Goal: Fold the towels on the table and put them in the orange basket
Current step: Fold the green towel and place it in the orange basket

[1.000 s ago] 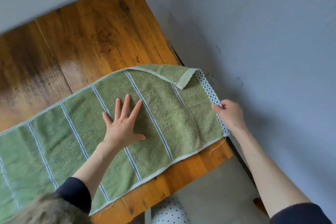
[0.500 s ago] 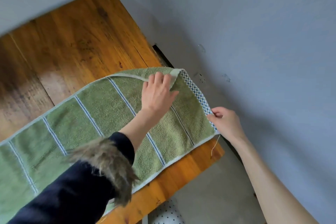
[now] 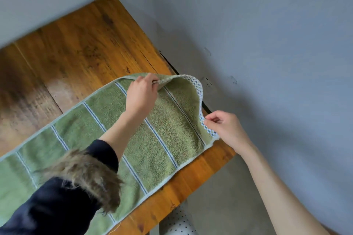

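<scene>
green striped towel [image 3: 152, 126] flat on wooden table [image 3: 76, 47], far short end lifted | L hand [image 3: 140, 94] pinches far corner of checkered hem | R hand [image 3: 224, 129] pinches near corner at table edge

The towel [image 3: 168, 131] was moss green, crossed by thin blue-and-white stripes, with a pale trim and a blue-and-white checked band along its end. The bench [image 3: 80, 47] was warm orange-brown wood with darker stains. The wall [image 3: 267, 25] was grey-blue. The sleeve [image 3: 47, 210] was navy.
</scene>
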A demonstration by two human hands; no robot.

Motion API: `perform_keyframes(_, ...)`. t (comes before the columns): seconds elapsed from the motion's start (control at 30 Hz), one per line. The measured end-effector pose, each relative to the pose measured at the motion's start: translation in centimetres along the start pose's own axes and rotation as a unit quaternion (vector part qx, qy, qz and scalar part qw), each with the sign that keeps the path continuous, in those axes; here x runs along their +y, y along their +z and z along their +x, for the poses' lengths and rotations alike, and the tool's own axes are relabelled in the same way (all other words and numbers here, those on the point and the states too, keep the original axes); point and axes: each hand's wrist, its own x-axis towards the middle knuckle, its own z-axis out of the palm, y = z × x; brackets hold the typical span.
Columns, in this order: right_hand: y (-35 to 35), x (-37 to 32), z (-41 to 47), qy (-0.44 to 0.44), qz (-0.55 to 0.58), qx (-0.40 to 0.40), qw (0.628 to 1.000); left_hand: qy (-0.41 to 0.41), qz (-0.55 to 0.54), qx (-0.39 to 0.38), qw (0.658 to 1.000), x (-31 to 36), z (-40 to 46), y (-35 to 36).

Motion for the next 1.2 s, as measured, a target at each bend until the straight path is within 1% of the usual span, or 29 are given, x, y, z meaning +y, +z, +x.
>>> perform_keyframes(0.13, 1.7, -2.0, -1.9, -0.008, 0.001, -0.043, 0.999, 0.029, -0.032, 0.014, 0.999, -2.7, -2.2, -4.0)
perform_keyframes(0.27, 4.9, -4.4, -4.8, -0.02, -0.01, -0.079, 0.997, 0.04, -0.025, 0.043, 0.998, -5.9, -5.5, -8.3)
perform_keyframes(0.37, 8.1, -6.3, -7.8, -0.043, -0.027, -0.117, 0.992, 0.041, -0.025, 0.075, 0.996, -8.8, -8.6, -11.8)
perform_keyframes(0.47, 11.5, -8.1, -11.0, -0.055, -0.063, -0.152, 0.985, 0.034, -0.049, 0.107, 0.993, -11.5, -11.7, -15.6)
perform_keyframes(0.57, 15.0, -9.9, -14.0, -0.064, -0.071, -0.185, 0.978, 0.038, -0.06, 0.131, 0.989, -14.3, -15.1, -19.3)
perform_keyframes(0.67, 19.2, -11.8, -16.6, -0.075, -0.084, -0.242, 0.964, 0.027, -0.054, 0.152, 0.987, -17.6, -18.9, -22.3)
perform_keyframes(0.77, 24.3, -13.1, -18.5, -0.084, -0.118, -0.309, 0.94, -0.004, -0.048, 0.171, 0.984, -21.4, -22.8, -24.5)
perform_keyframes(0.87, 29.3, -13.7, -19.8, -0.089, -0.147, -0.356, 0.919, -0.042, -0.053, 0.177, 0.982, -25.0, -25.8, -25.9)
perform_keyframes(1.0, 34.9, -13.3, -21.1, -0.082, -0.183, -0.399, 0.895, -0.129, -0.079, 0.175, 0.973, -28.9, -28.4, -25.6)
perform_keyframes(1.07, 37.0, -12.6, -21.4, -0.071, -0.193, -0.407, 0.89, -0.189, -0.089, 0.152, 0.966, -30.4, -29.6, -24.5)
perform_keyframes(1.13, 38.3, -11.7, -21.3, -0.057, -0.207, -0.408, 0.888, -0.25, -0.102, 0.105, 0.957, -31.4, -31.1, -22.9)
perform_keyframes(1.2, 38.8, -11.1, -20.5, -0.064, -0.238, -0.377, 0.893, -0.286, -0.121, 0.063, 0.949, -31.9, -32.7, -21.3)
